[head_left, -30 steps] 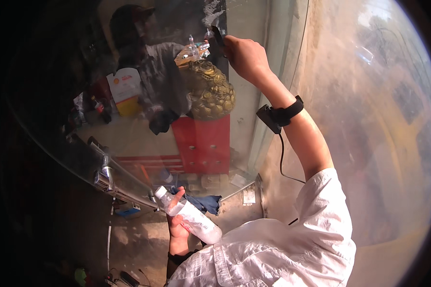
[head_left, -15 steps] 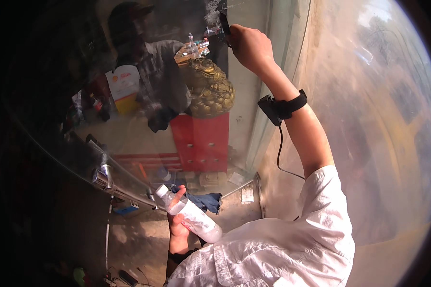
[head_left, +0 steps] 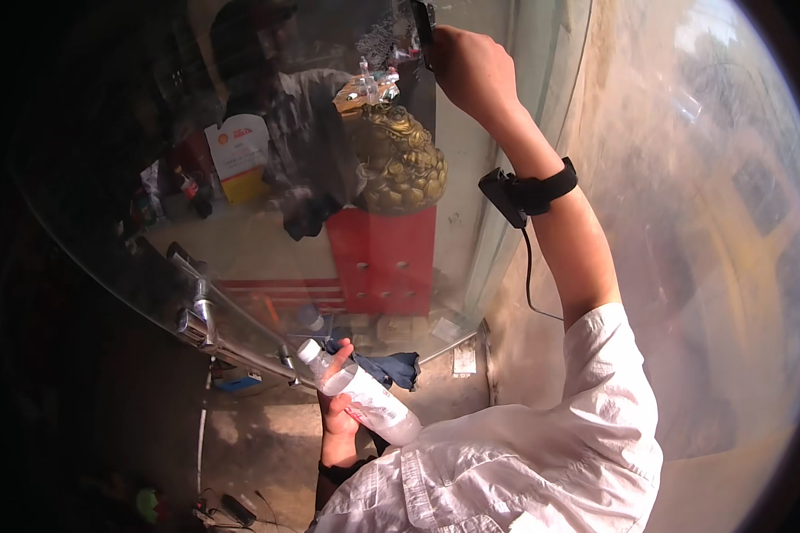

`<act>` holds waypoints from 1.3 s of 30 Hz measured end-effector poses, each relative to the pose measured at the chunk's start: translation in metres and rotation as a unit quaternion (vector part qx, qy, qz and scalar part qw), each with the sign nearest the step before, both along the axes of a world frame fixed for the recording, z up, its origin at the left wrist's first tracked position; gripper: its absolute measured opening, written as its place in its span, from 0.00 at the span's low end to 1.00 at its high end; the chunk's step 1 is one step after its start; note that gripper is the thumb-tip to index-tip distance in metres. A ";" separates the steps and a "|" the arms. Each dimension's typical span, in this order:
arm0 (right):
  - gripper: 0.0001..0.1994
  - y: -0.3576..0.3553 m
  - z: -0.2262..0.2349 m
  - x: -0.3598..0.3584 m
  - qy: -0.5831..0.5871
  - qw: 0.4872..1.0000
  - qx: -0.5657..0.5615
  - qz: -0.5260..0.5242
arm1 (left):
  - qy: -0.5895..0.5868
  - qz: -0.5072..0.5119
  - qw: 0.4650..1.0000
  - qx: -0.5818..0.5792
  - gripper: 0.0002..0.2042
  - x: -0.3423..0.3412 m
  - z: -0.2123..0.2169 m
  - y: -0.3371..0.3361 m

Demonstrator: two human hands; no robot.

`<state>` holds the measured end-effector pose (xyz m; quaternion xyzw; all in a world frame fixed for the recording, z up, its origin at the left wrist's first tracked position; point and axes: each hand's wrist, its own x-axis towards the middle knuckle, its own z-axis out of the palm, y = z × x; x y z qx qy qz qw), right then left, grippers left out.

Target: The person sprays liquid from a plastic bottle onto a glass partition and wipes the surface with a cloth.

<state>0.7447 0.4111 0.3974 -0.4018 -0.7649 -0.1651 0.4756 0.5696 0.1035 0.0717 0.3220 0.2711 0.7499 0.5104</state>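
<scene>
My right hand (head_left: 471,67) is raised high against a large glass pane (head_left: 498,178) and is closed around a dark flat tool (head_left: 423,31) whose edge lies on the glass. A black strap with a small device and a cable (head_left: 524,191) sits on that wrist. Low in the view, my left hand (head_left: 336,417) grips a clear plastic bottle (head_left: 364,400) with a white cap, tilted up to the left. A dark blue cloth (head_left: 396,366) shows just behind the bottle; whether the hand holds it, I cannot tell.
Behind the glass a golden toad-shaped figurine (head_left: 400,160) sits on a red cabinet (head_left: 387,258), with a white and yellow container (head_left: 237,155) to its left. Metal fittings (head_left: 196,315) line the pane's lower edge. A wall (head_left: 684,222) runs along the right.
My right hand has slid upward along the glass with the dark tool. The left hand and the bottle have stayed in place.
</scene>
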 end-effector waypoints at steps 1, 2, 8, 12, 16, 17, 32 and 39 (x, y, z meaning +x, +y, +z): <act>0.07 0.000 0.001 0.001 -0.007 1.000 -0.006 0.001 | -0.003 0.007 1.000 -0.010 0.44 0.000 0.000 -0.001; 0.07 0.000 0.001 0.002 -0.013 1.000 -0.012 0.002 | -0.005 0.013 1.000 -0.020 0.44 0.001 -0.001 -0.002; 0.08 -0.017 -0.025 -0.033 -0.067 0.995 -0.044 0.058 | -0.010 0.005 1.000 -0.014 0.45 -0.008 -0.011 -0.001; 0.08 -0.013 -0.014 -0.018 -0.008 0.998 -0.043 0.053 | -0.018 -0.024 1.000 0.001 0.44 -0.003 -0.010 0.004; 0.09 -0.037 -0.054 -0.033 -0.026 0.963 -0.153 0.221 | -0.018 -0.026 0.999 0.018 0.44 -0.007 -0.009 0.003; 0.09 -0.047 -0.070 -0.038 0.015 0.918 -0.236 0.320 | -0.016 -0.014 1.000 0.023 0.45 -0.009 -0.005 0.000; 0.13 -0.179 -0.271 -0.033 0.017 0.687 -0.523 0.504 | 0.026 -0.078 0.997 0.008 0.48 -0.015 -0.004 -0.013; 0.10 -0.173 -0.232 -0.041 0.002 0.757 -0.463 0.461 | 0.077 -0.041 0.996 0.033 0.55 -0.013 0.030 0.012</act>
